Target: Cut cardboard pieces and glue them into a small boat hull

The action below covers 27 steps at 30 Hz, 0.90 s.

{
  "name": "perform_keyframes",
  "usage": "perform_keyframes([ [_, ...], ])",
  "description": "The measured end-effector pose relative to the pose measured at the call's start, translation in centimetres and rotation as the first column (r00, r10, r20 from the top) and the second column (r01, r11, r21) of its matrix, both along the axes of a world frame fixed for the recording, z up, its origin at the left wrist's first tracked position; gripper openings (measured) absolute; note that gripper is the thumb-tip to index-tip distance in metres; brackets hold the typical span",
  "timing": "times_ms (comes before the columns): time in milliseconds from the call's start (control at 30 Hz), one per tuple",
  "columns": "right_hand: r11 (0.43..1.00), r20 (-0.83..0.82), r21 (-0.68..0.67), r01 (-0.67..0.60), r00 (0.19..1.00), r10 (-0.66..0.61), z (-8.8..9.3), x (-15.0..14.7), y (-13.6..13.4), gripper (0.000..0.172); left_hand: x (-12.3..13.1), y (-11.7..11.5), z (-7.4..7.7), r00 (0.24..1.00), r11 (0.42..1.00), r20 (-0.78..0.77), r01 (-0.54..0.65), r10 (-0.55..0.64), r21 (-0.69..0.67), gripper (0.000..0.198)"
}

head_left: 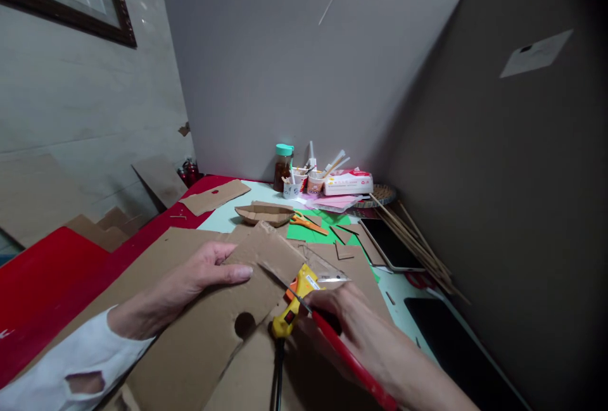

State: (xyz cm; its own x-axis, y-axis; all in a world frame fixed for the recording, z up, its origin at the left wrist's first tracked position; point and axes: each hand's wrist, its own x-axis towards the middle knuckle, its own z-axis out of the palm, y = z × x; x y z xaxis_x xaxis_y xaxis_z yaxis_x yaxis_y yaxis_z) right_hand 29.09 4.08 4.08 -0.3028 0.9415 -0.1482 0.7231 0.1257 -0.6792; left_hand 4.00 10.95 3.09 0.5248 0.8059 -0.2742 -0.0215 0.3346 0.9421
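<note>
Grey panels point(304, 69) box in the far and right sides of a mint-topped table point(221, 218); a big cardboard sheet point(166, 259) covers the near left. Workpiece: cardboard piece point(213, 328) with a round hole, near middle, tilted over that sheet. Left hand point(206, 268) pinches its far left edge, thumb on top, fingers hidden beneath. Right hand point(339, 313) is wrapped round red-handled scissors point(339, 341), one blade lying across the piece's face; can't tell where the other blade sits, so no call on a bite.

My read: trimming or lining up a cut at the far right end. Next move calls for a steady left pinch and straddling the edge before squeezing.

Room: tight on the right. Yellow glue gun point(284, 325) sits right under the blade line, its black cord point(279, 376) running near; could snag. Black tablet point(394, 244) and sticks point(418, 240) crowd farther right. Left has more slack, so feed the piece that way.
</note>
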Motion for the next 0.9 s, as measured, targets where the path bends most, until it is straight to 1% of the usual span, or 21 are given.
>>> perform_keyframes([
  [100, 1.000, 0.034, 0.003, -0.010, 0.999, 0.010, -0.1, -0.2, -0.2, 0.029, 0.0, -0.2, 0.4, 1.000, 1.000, -0.020, 0.011, -0.011, 0.004, 0.030],
  [233, 0.999, -0.030, 0.026, -0.031, 0.999, 0.031, -0.2, -0.1, 0.1, 0.033, 0.2, -0.3, 0.7, 0.999, 1.000, -0.042, 0.006, -0.006, 0.000, 0.027],
  [333, 0.999, -0.076, 0.019, -0.047, 0.996, 0.048, -0.3, -0.1, 0.5, 0.041, 0.3, -0.4, 0.5, 0.999, 1.000, -0.049, 0.012, -0.012, -0.010, 0.029],
  [500, 0.999, -0.075, -0.005, -0.053, 0.996, 0.053, -0.2, -0.5, 0.8, 0.048, 0.5, -0.6, 0.0, 0.994, 0.994, -0.044, 0.102, -0.101, 0.022, 0.032],
  [600, 0.999, -0.099, -0.006, -0.051, 0.994, 0.050, -0.5, -0.6, 0.7, 0.052, 0.5, -0.6, -0.2, 0.991, 0.992, -0.049, 0.122, -0.121, 0.028, 0.031],
  [700, 1.000, -0.124, 0.005, -0.031, 0.992, 0.031, -0.8, -0.7, 0.4, 0.050, 0.4, -0.6, -0.1, 0.993, 0.993, -0.048, 0.113, -0.111, 0.040, 0.030],
  [800, 0.998, -0.122, 0.060, -0.002, 0.992, 0.009, -1.2, -1.0, 0.1, 0.044, 0.3, -0.7, 0.3, 0.994, 0.995, -0.068, 0.089, -0.086, 0.040, 0.030],
  [900, 0.999, -0.094, 0.039, -0.001, 0.996, 0.005, -1.4, -1.1, -0.1, 0.042, 0.2, -0.8, 0.6, 0.993, 0.996, -0.094, 0.072, -0.066, 0.053, 0.031],
])
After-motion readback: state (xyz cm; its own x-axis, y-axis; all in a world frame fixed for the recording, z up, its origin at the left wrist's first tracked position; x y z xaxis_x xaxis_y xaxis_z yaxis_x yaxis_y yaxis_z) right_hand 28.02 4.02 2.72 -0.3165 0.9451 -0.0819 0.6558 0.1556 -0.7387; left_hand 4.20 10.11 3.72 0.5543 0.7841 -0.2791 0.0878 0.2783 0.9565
